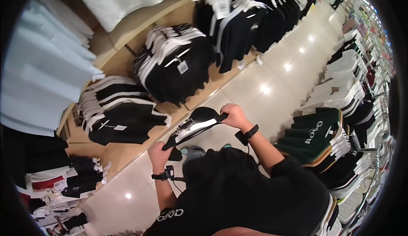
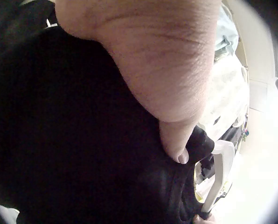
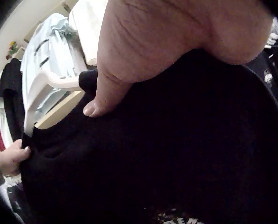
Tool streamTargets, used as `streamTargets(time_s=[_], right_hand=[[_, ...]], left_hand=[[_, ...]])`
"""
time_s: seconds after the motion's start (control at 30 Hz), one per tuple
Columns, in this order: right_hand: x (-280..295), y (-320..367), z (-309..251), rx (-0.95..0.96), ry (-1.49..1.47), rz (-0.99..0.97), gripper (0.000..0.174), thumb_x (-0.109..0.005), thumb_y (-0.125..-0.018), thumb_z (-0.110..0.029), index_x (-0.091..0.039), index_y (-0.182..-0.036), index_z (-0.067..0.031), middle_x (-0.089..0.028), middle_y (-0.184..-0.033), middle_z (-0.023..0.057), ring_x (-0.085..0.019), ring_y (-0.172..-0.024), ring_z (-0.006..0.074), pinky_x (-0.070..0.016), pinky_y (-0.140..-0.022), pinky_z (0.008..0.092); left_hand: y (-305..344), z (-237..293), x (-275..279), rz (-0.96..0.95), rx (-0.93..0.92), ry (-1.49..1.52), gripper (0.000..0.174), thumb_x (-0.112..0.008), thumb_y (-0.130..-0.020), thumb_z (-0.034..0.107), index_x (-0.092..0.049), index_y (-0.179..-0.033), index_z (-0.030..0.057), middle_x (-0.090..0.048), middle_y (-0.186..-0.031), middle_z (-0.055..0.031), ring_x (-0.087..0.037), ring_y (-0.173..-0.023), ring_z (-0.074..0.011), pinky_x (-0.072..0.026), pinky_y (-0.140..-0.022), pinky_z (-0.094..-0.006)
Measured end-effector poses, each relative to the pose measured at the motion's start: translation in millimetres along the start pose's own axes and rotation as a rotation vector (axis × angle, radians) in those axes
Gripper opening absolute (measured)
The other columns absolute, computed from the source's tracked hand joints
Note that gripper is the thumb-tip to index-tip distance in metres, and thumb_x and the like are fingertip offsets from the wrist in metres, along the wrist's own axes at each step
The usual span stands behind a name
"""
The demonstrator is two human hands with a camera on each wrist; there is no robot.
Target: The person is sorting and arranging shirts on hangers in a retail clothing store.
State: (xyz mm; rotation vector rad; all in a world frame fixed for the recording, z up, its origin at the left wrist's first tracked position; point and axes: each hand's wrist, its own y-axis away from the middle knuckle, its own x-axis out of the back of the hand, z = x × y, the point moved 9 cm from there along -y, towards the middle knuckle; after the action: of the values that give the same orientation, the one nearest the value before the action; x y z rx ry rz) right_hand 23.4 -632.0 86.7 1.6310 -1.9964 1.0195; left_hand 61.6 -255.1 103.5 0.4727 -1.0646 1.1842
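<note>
A black T-shirt [image 3: 176, 144] on a white hanger [image 1: 197, 127] is stretched between both hands in front of the body. My left hand [image 1: 159, 155] grips one shoulder of it, the thumb lying on the cloth in the left wrist view. At the other shoulder my right hand [image 1: 235, 116] pinches the fabric, thumb on the near side. The fingers behind the cloth are hidden in both wrist views. Pale lettering shows low on the shirt in the right wrist view. Beside the neckline the hanger's bar [image 2: 219, 170] sticks out.
Along the left runs a wooden display with black and white shirts [image 1: 180, 70] on hangers. Light blue garments [image 1: 46, 66] hang nearer. To the right stands a rack with a dark green shirt [image 1: 312, 132] and white ones. A tiled aisle [image 1: 272, 78] lies between.
</note>
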Motion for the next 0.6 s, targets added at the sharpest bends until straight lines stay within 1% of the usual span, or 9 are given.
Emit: streamTargets(time_s=[0.1,0.13,0.17,0.23,0.27,0.37,0.4,0.5,0.6], right_hand=[[53,28,50,-0.063,-0.009,0.097,0.029,-0.089,-0.068,-0.024,-0.066,-0.075,-0.0083,-0.064,-0.074,0.01,-0.065,-0.077,0.0339,-0.0525,-0.068,0.0429],[70,43,69,-0.117,-0.046,0.136,0.03,-0.089,-0.067,-0.021,-0.064,-0.075,-0.0072,-0.063,-0.074,0.0106,-0.064,-0.076,0.0337,-0.0518,-0.069,0.0424],[85,58,81,-0.173,-0.045,0.185,0.03,-0.089,-0.066,-0.021,-0.064,-0.075,-0.0068,-0.063,-0.073,0.0107,-0.064,-0.076,0.0337,-0.0514,-0.068,0.0423],[114,90,105,-0.28,-0.046,0.297,0.03,-0.089,-0.065,-0.019,-0.063,-0.074,-0.006,-0.063,-0.073,0.011,-0.063,-0.075,0.0335,-0.0506,-0.068,0.0421],[124,108,120,-0.303,-0.009,0.361,0.028,-0.087,-0.066,-0.016,-0.063,-0.074,-0.0051,-0.062,-0.073,0.0117,-0.063,-0.074,0.0337,-0.0494,-0.066,0.0419],[153,155,152,-0.405,-0.007,0.537,0.022,-0.084,-0.066,-0.008,-0.063,-0.075,-0.0036,-0.062,-0.072,0.0118,-0.062,-0.069,0.0316,-0.0484,-0.063,0.0398],[168,163,149,-0.447,-0.057,0.614,0.021,-0.08,-0.067,-0.003,-0.061,-0.075,-0.0024,-0.06,-0.071,0.0116,-0.061,-0.069,0.0295,-0.0482,-0.064,0.0378],[189,185,187,-0.507,-0.061,0.719,0.019,-0.077,-0.068,0.0,-0.059,-0.074,-0.0019,-0.059,-0.071,0.0114,-0.06,-0.069,0.0288,-0.0478,-0.065,0.037],[206,183,213,-0.56,-0.05,0.738,0.017,-0.074,-0.068,0.001,-0.059,-0.074,-0.0024,-0.059,-0.071,0.0111,-0.059,-0.069,0.029,-0.0471,-0.066,0.0369]], left_hand=[[-32,45,-34,-0.033,-0.015,0.061,0.038,-0.094,-0.066,0.029,-0.067,-0.071,0.0034,-0.064,-0.072,-0.0155,-0.064,-0.07,-0.0377,-0.0493,-0.063,-0.0458],[-47,71,-42,-0.029,-0.147,0.041,0.04,-0.094,-0.069,0.033,-0.067,-0.07,0.0035,-0.063,-0.071,-0.0165,-0.065,-0.07,-0.0379,-0.0485,-0.061,-0.046],[-61,92,-47,-0.075,-0.124,0.033,0.044,-0.093,-0.071,0.039,-0.067,-0.068,0.0035,-0.063,-0.069,-0.0163,-0.065,-0.069,-0.0384,-0.0487,-0.061,-0.0459],[-87,136,-63,-0.133,-0.254,0.052,0.048,-0.093,-0.071,0.044,-0.067,-0.066,0.0036,-0.063,-0.067,-0.0156,-0.064,-0.067,-0.0388,-0.0485,-0.06,-0.0461],[-100,158,-69,-0.12,-0.317,0.045,0.052,-0.093,-0.07,0.047,-0.065,-0.064,0.0033,-0.062,-0.066,-0.0142,-0.064,-0.065,-0.0378,-0.0479,-0.059,-0.0456],[-133,217,-90,-0.158,-0.449,0.127,0.054,-0.093,-0.069,0.047,-0.062,-0.061,0.0037,-0.06,-0.064,-0.012,-0.063,-0.063,-0.0357,-0.0473,-0.058,-0.0448],[-142,238,-93,-0.131,-0.524,0.124,0.045,-0.095,-0.067,0.036,-0.063,-0.064,0.0046,-0.059,-0.062,-0.0107,-0.061,-0.061,-0.0324,-0.0455,-0.056,-0.0423],[-163,297,-104,-0.128,-0.702,0.15,0.043,-0.094,-0.063,0.033,-0.061,-0.063,0.0056,-0.059,-0.062,-0.0092,-0.06,-0.061,-0.0307,-0.0454,-0.056,-0.0417],[-189,329,-119,-0.147,-0.71,0.161,0.042,-0.094,-0.061,0.031,-0.06,-0.061,0.0072,-0.057,-0.062,-0.0083,-0.06,-0.06,-0.0299,-0.0451,-0.055,-0.0416]])
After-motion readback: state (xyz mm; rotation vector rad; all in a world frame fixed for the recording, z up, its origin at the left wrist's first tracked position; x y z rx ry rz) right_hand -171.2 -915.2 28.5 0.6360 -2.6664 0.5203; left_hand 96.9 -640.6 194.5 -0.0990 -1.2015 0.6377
